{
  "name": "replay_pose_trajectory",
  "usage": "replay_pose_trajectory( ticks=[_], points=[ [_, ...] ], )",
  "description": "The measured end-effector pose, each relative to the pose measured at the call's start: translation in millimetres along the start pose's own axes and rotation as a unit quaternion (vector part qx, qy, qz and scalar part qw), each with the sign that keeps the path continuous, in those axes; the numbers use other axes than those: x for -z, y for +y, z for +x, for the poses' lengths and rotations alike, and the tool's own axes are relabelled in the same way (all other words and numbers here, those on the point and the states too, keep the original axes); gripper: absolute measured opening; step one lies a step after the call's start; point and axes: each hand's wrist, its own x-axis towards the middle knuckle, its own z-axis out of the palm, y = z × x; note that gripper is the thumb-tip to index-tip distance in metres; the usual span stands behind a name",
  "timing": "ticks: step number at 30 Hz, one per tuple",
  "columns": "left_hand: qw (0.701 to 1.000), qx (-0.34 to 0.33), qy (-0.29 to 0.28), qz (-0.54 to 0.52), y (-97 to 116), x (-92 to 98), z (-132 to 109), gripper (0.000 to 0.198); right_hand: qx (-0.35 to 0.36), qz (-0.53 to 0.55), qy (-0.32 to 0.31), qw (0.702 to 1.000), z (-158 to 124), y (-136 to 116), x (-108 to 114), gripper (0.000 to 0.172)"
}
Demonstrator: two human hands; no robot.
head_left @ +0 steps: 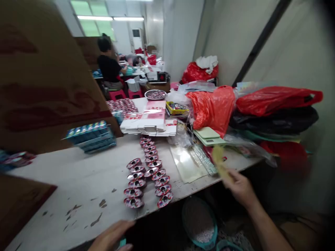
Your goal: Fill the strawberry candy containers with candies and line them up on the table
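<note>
My right hand (240, 188) is closed around the lower end of a yellowish, spoon-shaped object (219, 158), blurred by motion, at the table's right front edge. Behind that object sits a pale green scale (208, 135). At the bottom edge of the view is my left hand (112, 235), partly cut off. Between its thumb and fingers shows a small teal piece (122, 242), too little visible to name. Short rows of oval, red-and-white patterned pieces with dark centre holes (136, 183) stand on the white table (78, 181) between my hands.
Flat white-and-pink cartons (146, 122) are stacked behind the rows. A teal wrapped bundle (91, 136) lies left, near a large cardboard sheet (47, 76). Red bags (211, 108) crowd the right side. Below the table is a teal basin (214, 234). A person (110, 66) sits further back.
</note>
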Motion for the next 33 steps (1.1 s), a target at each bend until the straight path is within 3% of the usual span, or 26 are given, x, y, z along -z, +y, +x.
replay_pose_trajectory(
  ticks=[2, 4, 7, 9, 12, 16, 19, 21, 22, 24, 26, 28, 33],
  points=[
    [0.994, -0.091, 0.010, -0.051, 32.2, -8.7, -5.8, 0.060, -0.003, 0.076, -0.230, 0.970, -34.5, -52.8, -50.3, 0.022],
    [0.979, -0.149, 0.093, -0.103, 52.8, -4.0, -13.0, 0.081, -0.039, 0.186, -0.359, 0.914, -65.6, -96.3, -99.6, 0.021],
    [0.962, -0.126, 0.175, -0.168, 48.9, 19.8, -38.4, 0.088, -0.123, 0.319, -0.419, 0.841, -100.7, -142.0, -157.6, 0.023],
    [0.950, -0.100, 0.155, -0.251, 30.7, 35.8, -66.3, 0.074, -0.151, 0.331, -0.443, 0.819, -118.1, -162.0, -186.6, 0.024],
    [0.893, -0.067, 0.114, -0.430, -3.1, 53.1, -112.3, 0.059, -0.159, 0.297, -0.477, 0.812, -142.8, -181.5, -225.1, 0.024],
    [0.811, -0.021, 0.178, -0.557, -53.1, 77.9, -166.6, 0.047, -0.118, 0.246, -0.500, 0.822, -175.9, -199.3, -277.7, 0.021],
    [0.779, -0.003, 0.230, -0.583, -92.5, 102.6, -202.5, 0.039, 0.000, 0.154, -0.477, 0.865, -203.5, -219.9, -320.1, 0.019],
    [0.762, 0.011, 0.267, -0.590, -117.3, 119.4, -223.6, 0.034, 0.170, 0.073, -0.362, 0.914, -229.2, -241.3, -350.6, 0.021],
    [0.756, 0.015, 0.284, -0.590, -128.7, 127.2, -233.3, 0.033, 0.268, 0.034, -0.294, 0.917, -245.2, -253.7, -366.7, 0.022],
    [0.752, 0.022, 0.312, -0.580, -149.5, 140.6, -251.5, 0.031, 0.445, -0.031, -0.229, 0.866, -282.4, -279.1, -400.4, 0.021],
    [0.756, 0.010, 0.320, -0.572, -167.4, 150.7, -268.8, 0.030, 0.559, -0.079, -0.267, 0.781, -321.1, -300.4, -434.5, 0.019],
    [0.759, -0.008, 0.325, -0.565, -183.0, 157.2, -285.7, 0.029, 0.601, -0.099, -0.309, 0.731, -353.9, -313.7, -465.6, 0.020],
    [0.765, -0.014, 0.372, -0.526, -215.1, 158.9, -321.8, 0.026, 0.624, -0.079, -0.343, 0.697, -395.4, -316.6, -514.0, 0.020]
  ],
)
